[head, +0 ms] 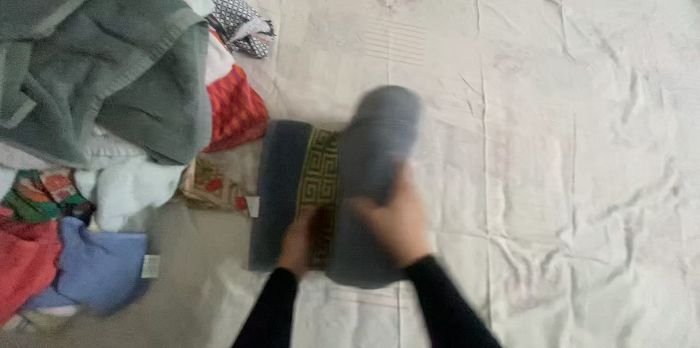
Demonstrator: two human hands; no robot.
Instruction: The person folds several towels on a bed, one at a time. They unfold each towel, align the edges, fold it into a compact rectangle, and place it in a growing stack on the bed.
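Both hands on grey towel [306, 195] on white sheet [569, 137], left hand [297, 244] pinching near edge; right hand [390, 223] gripping blurred fold, laundry pile [95, 100] left

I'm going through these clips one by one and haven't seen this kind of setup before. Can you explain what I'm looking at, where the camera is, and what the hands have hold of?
There is no machine here. One camera, worn on a person's head, looks down at their two bare hands in black sleeves. The left hand and the right hand are both on a grey-blue towel with a yellow key-pattern band, lying partly rolled or folded on a creased white sheet. The picture is blurred by motion, so the exact grip is hard to tell. To the left sits a pile of laundry: a large green towel, a red-orange cloth, a light blue cloth and other pieces.
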